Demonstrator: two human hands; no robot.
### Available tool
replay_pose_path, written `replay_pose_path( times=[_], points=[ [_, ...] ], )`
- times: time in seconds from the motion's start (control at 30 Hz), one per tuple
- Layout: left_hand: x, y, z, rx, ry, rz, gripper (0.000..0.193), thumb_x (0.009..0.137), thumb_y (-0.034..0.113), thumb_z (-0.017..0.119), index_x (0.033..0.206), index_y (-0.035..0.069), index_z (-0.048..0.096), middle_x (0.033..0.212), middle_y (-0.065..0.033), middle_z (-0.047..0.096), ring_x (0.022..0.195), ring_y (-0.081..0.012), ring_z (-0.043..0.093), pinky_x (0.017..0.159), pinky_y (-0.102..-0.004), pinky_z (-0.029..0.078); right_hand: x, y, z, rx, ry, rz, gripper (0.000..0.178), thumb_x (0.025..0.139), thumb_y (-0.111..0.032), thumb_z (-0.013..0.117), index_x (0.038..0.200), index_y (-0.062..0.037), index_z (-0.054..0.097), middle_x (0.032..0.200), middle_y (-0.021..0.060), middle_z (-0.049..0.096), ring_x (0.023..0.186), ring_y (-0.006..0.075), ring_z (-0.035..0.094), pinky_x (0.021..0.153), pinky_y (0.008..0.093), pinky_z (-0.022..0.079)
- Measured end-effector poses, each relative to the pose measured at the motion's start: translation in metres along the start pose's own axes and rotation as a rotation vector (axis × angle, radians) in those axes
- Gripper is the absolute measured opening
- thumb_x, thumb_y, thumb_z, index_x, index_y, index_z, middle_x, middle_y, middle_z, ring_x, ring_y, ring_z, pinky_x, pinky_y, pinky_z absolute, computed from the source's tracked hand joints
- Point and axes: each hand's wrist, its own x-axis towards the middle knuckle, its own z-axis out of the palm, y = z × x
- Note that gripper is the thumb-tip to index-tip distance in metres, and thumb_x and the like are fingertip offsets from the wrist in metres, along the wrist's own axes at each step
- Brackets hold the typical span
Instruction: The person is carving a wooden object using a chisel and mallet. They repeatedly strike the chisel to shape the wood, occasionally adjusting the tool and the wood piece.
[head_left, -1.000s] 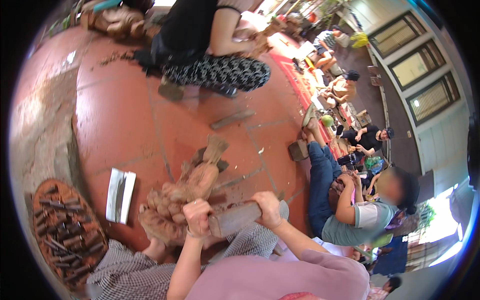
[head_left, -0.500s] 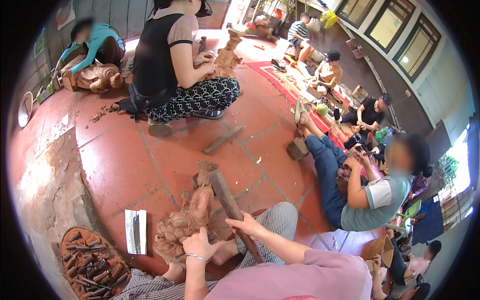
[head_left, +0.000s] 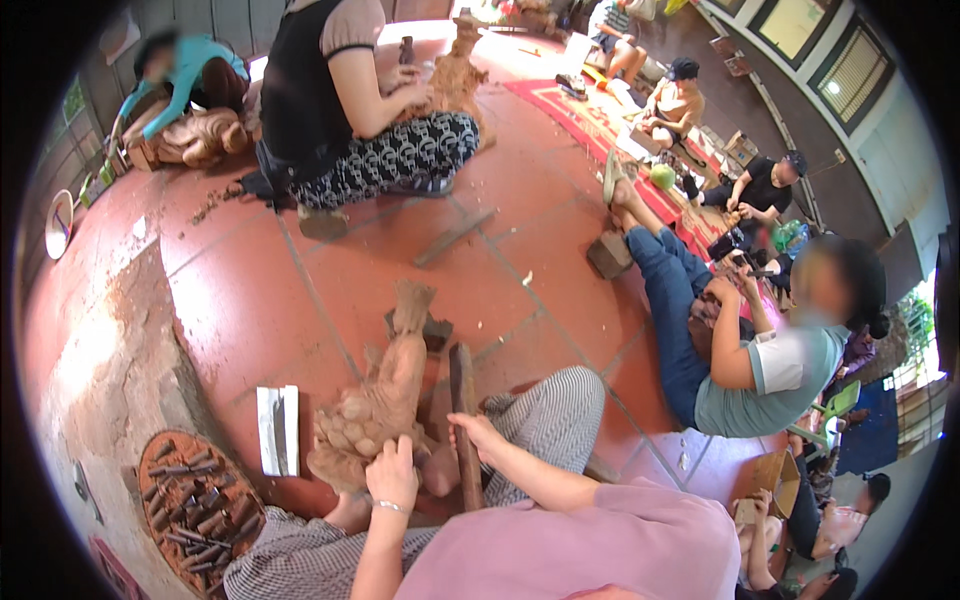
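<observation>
A brown wooden figure carving [head_left: 375, 405] stands on the floor between my legs, its lower part covered in rounded, knobbly shapes. My left hand [head_left: 393, 472], with a bracelet at the wrist, is closed against the carving's base. It grips a carving chisel that is almost wholly hidden by the fingers. To its right my right hand [head_left: 476, 440] is wrapped round a long bar-shaped wooden mallet [head_left: 463, 385], held nearly upright beside the carving and apart from it. A dark block [head_left: 436, 332] lies behind the figure.
A round tray of chisels [head_left: 200, 510] sits at the left on a stone slab [head_left: 120, 350]. Near it lies a white sheet with a dark strip [head_left: 278, 430]. A wooden strip [head_left: 455, 237] lies ahead. Co-workers sit ahead and at the right, one person [head_left: 770, 370] with legs stretched out.
The wooden mallet has swung down and toward me, from leaning across the carving to nearly upright. My left fist has turned, hiding the chisel. The view has shifted slightly.
</observation>
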Motion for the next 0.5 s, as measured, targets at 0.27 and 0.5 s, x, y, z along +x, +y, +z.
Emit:
replay_pose_path(
  times=[0.27, 0.5],
  points=[
    [0.01, 0.02, 0.029, 0.051, 0.032, -0.039, 0.01, 0.085, 0.011, 0.056, 0.094, 0.009, 0.053, 0.081, -0.0131, 0.062, 0.07, -0.0304, 0.068, 0.06, -0.0417, 0.056, 0.007, 0.021, -0.022, 0.006, 0.039, -0.037, 0.023, 0.087, -0.027, 0.068, 0.085, -0.004, 0.062, 0.071, 0.0067, 0.063, 0.059, 0.0174, 0.06, 0.054, 0.031, 0.05],
    [0.006, 0.034, 0.045, -0.016, 0.003, -0.138, 0.025, 0.079, 0.014, 0.068, 0.095, 0.006, 0.05, 0.082, -0.0157, 0.063, 0.071, -0.035, 0.068, 0.062, -0.0465, 0.055, 0.007, 0.035, -0.035, -0.029, 0.018, 0.038, 0.021, 0.09, -0.025, 0.063, 0.082, -0.0054, 0.063, 0.07, 0.0069, 0.064, 0.06, 0.0177, 0.06, 0.055, 0.0301, 0.05]
  ],
)
